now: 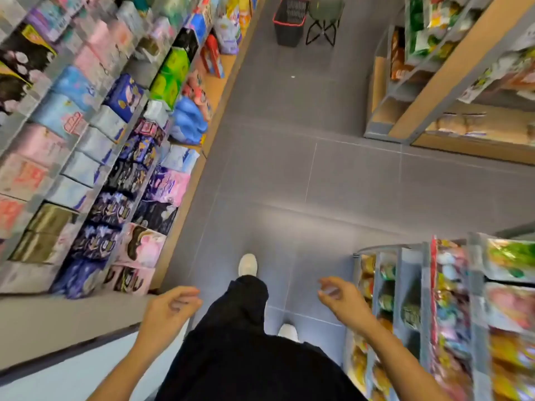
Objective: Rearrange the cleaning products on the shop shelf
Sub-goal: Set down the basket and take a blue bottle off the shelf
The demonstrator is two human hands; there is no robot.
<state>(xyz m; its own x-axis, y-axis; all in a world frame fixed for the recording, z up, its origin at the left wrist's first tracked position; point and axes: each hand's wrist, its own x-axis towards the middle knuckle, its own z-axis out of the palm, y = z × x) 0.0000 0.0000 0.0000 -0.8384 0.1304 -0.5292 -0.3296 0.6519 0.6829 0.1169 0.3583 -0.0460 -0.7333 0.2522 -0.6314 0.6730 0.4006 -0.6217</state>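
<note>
Shelf packs (124, 178) well apart from left hand (169, 311), right hand (343, 301), both loosely curled, empty

Left shelf (182, 215): cut by the left and top edges; packs smeared, print unreadable. Right rack (425, 285): cut by the right and bottom edges; goods blurred to patches of colour, kind cannot be told. Far shelf (451, 70): cut by the top and right edges. Stool (324, 18): seat cut by the top edge. Rear shoe (288, 332): mostly hidden by the trouser leg (243, 314). Right hand (341, 299): fingertips blurred. Forearms (121, 371): cut by the bottom edge.
</note>
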